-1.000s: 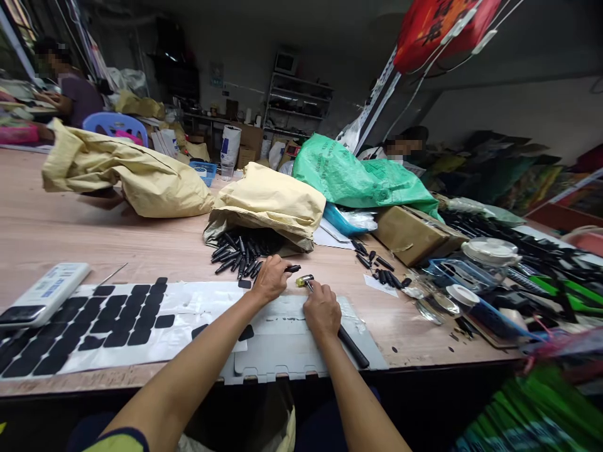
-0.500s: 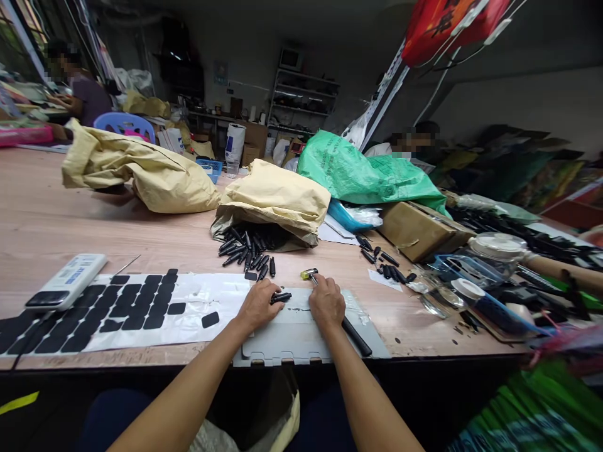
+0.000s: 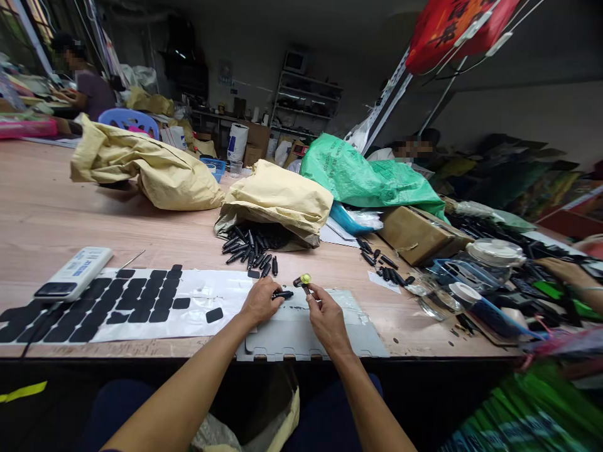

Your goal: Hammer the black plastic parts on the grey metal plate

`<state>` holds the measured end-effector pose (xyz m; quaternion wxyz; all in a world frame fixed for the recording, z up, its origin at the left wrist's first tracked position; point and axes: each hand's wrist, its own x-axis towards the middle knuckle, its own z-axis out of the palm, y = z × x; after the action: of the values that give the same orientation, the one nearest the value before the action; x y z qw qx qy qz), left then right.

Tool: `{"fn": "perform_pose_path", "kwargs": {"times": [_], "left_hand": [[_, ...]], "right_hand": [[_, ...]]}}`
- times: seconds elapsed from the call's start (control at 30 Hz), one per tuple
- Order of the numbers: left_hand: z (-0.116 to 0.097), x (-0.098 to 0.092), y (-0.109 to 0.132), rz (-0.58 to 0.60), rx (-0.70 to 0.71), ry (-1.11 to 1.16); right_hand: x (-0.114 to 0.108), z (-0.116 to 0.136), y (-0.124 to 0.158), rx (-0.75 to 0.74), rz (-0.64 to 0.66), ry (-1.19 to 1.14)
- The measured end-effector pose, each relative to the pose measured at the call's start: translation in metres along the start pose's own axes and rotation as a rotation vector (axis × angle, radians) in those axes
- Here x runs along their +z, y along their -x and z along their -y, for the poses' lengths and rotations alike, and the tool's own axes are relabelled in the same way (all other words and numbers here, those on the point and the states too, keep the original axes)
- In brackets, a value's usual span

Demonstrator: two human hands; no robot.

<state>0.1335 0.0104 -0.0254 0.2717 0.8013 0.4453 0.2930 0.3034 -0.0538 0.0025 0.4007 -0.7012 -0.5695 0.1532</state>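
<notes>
My left hand [image 3: 260,300] rests on the grey plastic mat [image 3: 301,329], fingers closed on a small black tube-shaped part [image 3: 282,294]. My right hand [image 3: 325,317] is closed round the handle of a small hammer, and its yellow-tipped head [image 3: 302,280] stands raised just above and right of the black part. Most of the handle is hidden behind the hand. A pile of the same black parts [image 3: 249,248] spills from a tan paper sack [image 3: 277,201] just beyond my hands.
A white sheet with rows of black pads [image 3: 122,304] and a white remote [image 3: 75,271] lie left. More black parts [image 3: 384,267], a cardboard box [image 3: 414,233], jars [image 3: 492,254] and a green bag [image 3: 367,176] crowd the right. A co-worker's hand [image 3: 572,273] reaches in at far right.
My left hand drew a black part from the pile back onto the grey mat. My right hand tipped the hammer up, so its head now stands raised above the part.
</notes>
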Motion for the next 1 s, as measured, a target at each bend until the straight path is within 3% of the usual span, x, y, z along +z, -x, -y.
{"fn": "perform_pose_path", "kwargs": {"times": [0.17,0.43,0.6,0.77,0.87,1.0], "left_hand": [[0.001,0.001,0.000,-0.010,0.008,0.018],[0.002,0.001,0.000,-0.001,-0.005,0.029],[0.002,0.001,0.000,-0.005,-0.005,0.023],[0.003,0.002,-0.001,0.005,-0.016,0.021],[0.002,0.002,-0.001,0.003,-0.018,0.004],[0.001,0.001,0.000,0.006,-0.020,-0.010]], "right_hand": [[0.012,0.000,0.013,-0.104,-0.065,0.012],[0.017,-0.001,0.020,-0.109,-0.067,0.058],[0.024,0.004,0.025,-0.150,0.034,0.054],[0.016,-0.003,0.004,-0.106,-0.027,0.141],[0.009,-0.008,-0.019,-0.007,-0.090,0.331],[0.012,-0.023,-0.038,0.080,-0.069,0.562]]}}
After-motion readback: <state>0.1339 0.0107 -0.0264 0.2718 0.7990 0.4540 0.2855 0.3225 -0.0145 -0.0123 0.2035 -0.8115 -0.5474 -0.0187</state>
